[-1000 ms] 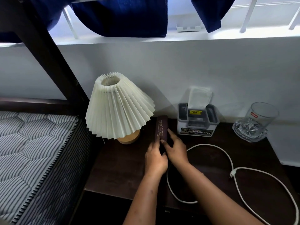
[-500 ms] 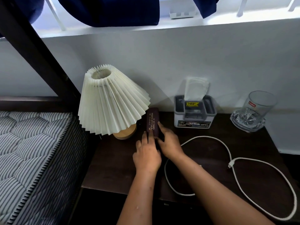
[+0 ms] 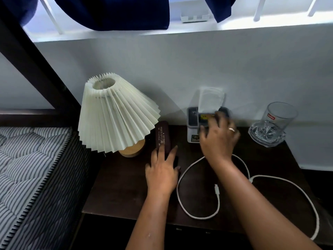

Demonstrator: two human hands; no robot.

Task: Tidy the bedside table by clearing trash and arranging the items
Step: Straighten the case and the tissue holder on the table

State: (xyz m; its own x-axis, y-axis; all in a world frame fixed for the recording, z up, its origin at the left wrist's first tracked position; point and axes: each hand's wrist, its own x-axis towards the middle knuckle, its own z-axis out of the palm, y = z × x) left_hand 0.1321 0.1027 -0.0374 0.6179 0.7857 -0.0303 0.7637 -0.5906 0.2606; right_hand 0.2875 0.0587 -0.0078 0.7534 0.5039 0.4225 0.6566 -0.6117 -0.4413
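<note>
Left hand [image 3: 162, 171] fingers flat on dark brown case [image 3: 163, 137]; right hand [image 3: 219, 139] fingers spread over grey plastic tissue box [image 3: 192, 121]; hasty grab may topple it.

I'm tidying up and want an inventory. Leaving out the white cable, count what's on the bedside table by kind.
Lamp: 1
Brown case: 1
Tissue box: 1
Drinking glass: 1
Total: 4

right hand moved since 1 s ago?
Yes. The right hand has left the brown case and gone right and back to the grey tissue box, where it now covers the front.
</note>
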